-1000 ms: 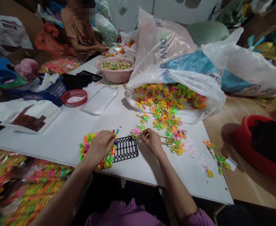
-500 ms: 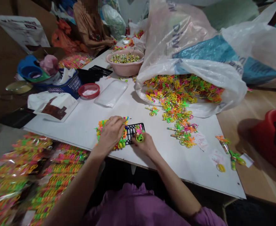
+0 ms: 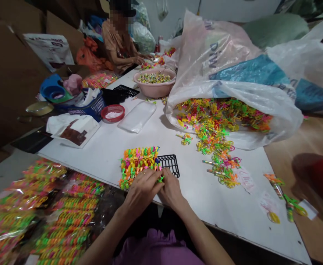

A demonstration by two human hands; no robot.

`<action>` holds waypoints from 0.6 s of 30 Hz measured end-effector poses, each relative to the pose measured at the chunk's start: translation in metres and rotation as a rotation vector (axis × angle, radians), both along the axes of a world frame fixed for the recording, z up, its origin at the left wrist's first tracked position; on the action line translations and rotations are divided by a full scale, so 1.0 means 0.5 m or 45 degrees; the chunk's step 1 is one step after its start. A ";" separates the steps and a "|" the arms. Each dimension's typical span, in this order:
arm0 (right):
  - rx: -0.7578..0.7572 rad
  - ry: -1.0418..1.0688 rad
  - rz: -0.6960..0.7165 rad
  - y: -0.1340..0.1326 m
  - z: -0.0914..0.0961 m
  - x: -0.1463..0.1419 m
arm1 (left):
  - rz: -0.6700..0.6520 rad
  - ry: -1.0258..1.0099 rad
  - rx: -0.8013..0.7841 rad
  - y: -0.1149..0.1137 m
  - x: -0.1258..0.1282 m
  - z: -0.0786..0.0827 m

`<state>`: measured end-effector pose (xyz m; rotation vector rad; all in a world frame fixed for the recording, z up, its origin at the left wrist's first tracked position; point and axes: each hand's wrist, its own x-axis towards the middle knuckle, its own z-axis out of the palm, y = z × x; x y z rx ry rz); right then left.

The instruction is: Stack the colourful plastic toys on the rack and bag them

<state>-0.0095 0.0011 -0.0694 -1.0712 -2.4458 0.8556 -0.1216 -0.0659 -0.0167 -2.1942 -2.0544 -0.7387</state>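
A black plastic grid tray point(image 3: 168, 162) lies near the table's front edge. Packed side by side on its left part are rows of small bright plastic toys point(image 3: 139, 156). My left hand point(image 3: 143, 187) is over the front row, its fingers bent together around a small green plastic toy point(image 3: 160, 179). Pressed against that toy from the other side is my right hand point(image 3: 172, 187), thumb and fingers closed. Most of the toy is hidden by my fingers, and both hands meet at the tray's near edge.
Loose toys point(image 3: 222, 165) spill from a big white sack point(image 3: 233, 88) on the right. Behind are a pink basin point(image 3: 154, 88), a red basket point(image 3: 113, 113) and a clear plastic sheet point(image 3: 138, 116). Packed toy bags point(image 3: 67, 217) lie lower left. Another person point(image 3: 120, 51) sits far back.
My left hand has drawn back toward me, uncovering the toy rows. My right hand has brought the small toy left to meet it. The whole view has shifted slightly.
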 end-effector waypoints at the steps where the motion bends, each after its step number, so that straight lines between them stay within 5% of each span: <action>1: 0.008 -0.020 0.012 -0.003 0.000 -0.002 | 0.006 0.023 0.036 0.001 0.001 -0.001; 6: -0.032 0.017 0.078 0.005 0.001 0.009 | -0.014 0.117 0.197 -0.005 0.001 -0.019; 10: -0.139 0.010 0.328 0.111 0.029 0.037 | -0.104 0.196 0.240 -0.004 -0.017 -0.012; 14: 0.189 -0.239 -0.151 0.282 0.075 0.014 | 0.090 0.180 0.304 0.047 -0.045 0.033; 18: 0.339 -0.563 -0.312 0.369 0.073 -0.041 | 0.160 0.223 -0.032 0.108 -0.062 0.044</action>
